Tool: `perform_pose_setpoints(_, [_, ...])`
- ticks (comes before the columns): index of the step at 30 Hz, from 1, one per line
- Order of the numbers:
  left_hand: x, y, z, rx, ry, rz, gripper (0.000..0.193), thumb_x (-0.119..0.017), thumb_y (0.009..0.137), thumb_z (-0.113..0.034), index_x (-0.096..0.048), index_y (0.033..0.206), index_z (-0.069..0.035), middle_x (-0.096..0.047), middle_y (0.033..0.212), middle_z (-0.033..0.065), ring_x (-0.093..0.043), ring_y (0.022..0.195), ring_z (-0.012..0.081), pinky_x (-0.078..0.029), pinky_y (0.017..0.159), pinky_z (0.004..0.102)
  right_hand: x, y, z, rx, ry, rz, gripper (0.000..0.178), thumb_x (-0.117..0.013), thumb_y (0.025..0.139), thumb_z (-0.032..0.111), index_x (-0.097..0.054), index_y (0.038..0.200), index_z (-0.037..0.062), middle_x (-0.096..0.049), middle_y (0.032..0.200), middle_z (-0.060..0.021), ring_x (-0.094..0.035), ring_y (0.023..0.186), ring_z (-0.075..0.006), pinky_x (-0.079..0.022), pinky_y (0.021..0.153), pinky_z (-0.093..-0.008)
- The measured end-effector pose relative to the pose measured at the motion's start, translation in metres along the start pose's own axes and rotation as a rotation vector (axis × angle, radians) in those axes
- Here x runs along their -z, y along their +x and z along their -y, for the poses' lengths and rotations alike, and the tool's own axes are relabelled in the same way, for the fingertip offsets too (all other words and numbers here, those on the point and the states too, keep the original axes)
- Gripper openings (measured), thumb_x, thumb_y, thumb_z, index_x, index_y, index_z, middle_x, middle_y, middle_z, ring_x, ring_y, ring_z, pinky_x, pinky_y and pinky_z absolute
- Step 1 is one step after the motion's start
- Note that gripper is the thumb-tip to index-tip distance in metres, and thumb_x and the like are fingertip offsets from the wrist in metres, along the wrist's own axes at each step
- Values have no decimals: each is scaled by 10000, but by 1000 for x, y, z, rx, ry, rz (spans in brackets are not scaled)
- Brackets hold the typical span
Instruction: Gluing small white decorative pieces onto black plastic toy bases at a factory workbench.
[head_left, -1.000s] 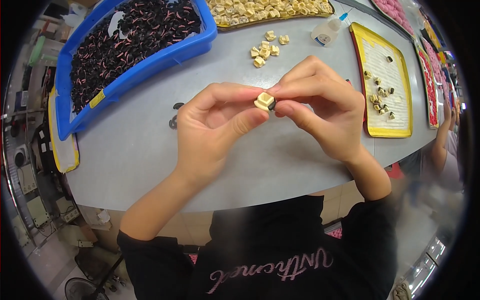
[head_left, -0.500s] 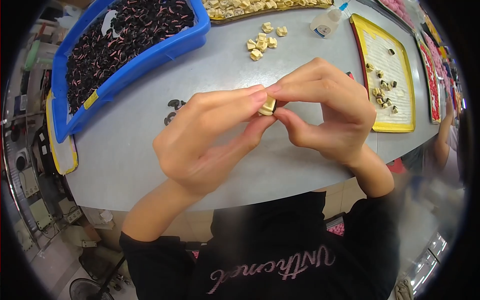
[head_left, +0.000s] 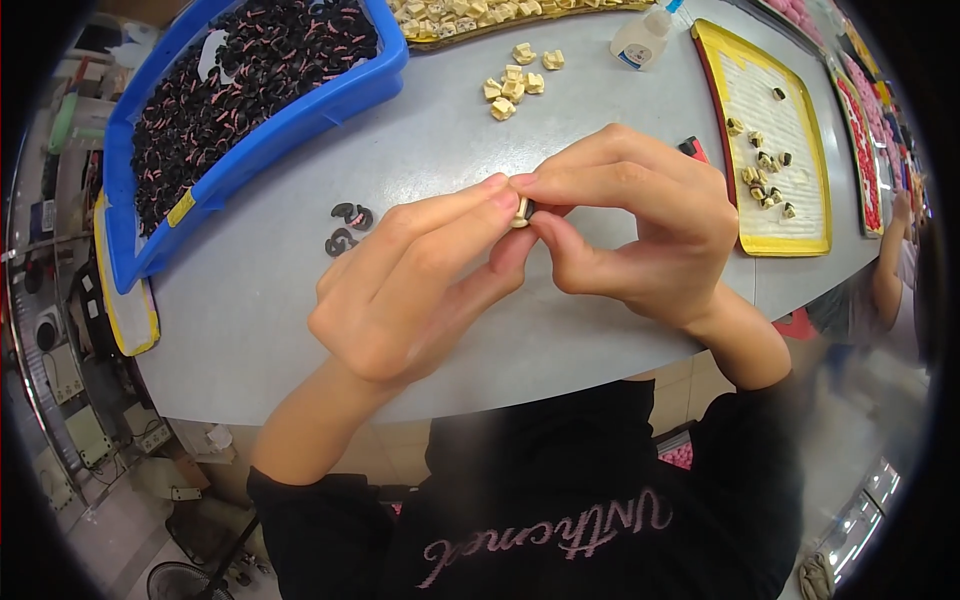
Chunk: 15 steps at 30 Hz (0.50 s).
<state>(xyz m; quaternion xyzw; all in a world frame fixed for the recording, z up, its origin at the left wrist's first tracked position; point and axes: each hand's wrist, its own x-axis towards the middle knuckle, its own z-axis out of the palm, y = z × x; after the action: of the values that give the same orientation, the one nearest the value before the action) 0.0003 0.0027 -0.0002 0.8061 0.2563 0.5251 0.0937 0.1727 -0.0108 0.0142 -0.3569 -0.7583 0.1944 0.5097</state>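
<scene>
Over the middle of the grey table, my left hand and my right hand meet fingertip to fingertip. Between them they pinch one small cream piece with a black part against it; the fingers cover most of it. The cream side lies toward my left fingers, the black side toward my right ones. Left of my hands a few loose black curved pieces, one with a pink strip, lie on the table. Beyond my hands sits a small group of cream pieces.
A blue bin of black-and-pink pieces stands at the far left. Behind are a tray of cream pieces and a clear bottle with a blue tip. At right, a yellow-rimmed tray holds several cream-and-black pieces. A red-and-black object lies behind my right hand.
Both hands have shifted slightly left with the small piece still between them. The piece is turned, so more of its black side shows.
</scene>
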Motion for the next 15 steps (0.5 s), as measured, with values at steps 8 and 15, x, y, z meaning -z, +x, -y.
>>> perform_pose_setpoints(8, [-1, -2, 0, 28, 10, -34, 326, -753, 557, 33, -635, 858, -5, -653, 775, 94, -642, 663, 154, -524, 553, 209, 0, -1, 0, -34, 27, -8, 288, -644, 563, -102, -657, 839, -18, -646, 770, -111, -615, 674, -160, -500, 581, -227])
perform_pose_setpoints(15, [-1, -1, -1, 37, 7, -22, 330, -753, 555, 35, -633, 859, -8, -654, 765, 90, -643, 654, 152, -518, 546, 205, -2, -1, 1, -67, 11, -8, 282, -636, 567, -98, -658, 836, -16, -646, 768, -101, -614, 674, -155, -498, 584, -223])
